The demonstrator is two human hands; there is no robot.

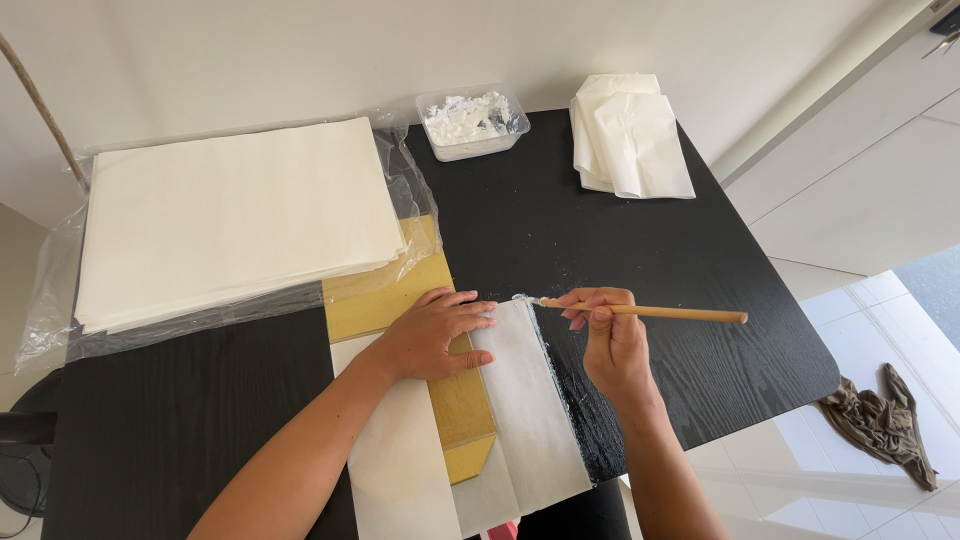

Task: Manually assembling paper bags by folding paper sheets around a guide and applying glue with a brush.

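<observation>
Both forearms come in from the bottom edge, nearest the camera. Between them a white paper sheet (530,400) lies over a flat golden board (462,400) near the front of the black bench (640,250). The left hand (432,335) lies open and flat, palm down, pressing paper and board in place. The right hand (612,345) is closed around a wooden-handled brush (640,311), whose wet tip touches the sheet's top corner, just beside the left fingertips.

White paste already streaks the bench along the sheet's right edge. As I judge it, a stroke running past the edge would spread more there, and the damp sheet could stick to the bench or tear when lifted. If the left hand eased off, the paper might slide or wrinkle under the brush.

Further back, a clear plastic tub (471,122) holds lumpy white paste. Beside it, well apart from the hands, lies a folded white cloth (630,135). On the left a thick stack of white paper (235,215) rests in an opened clear plastic wrap (55,300), overlapping the golden board's far end. A crumpled brown rag (880,420) lies on the tiled floor.
</observation>
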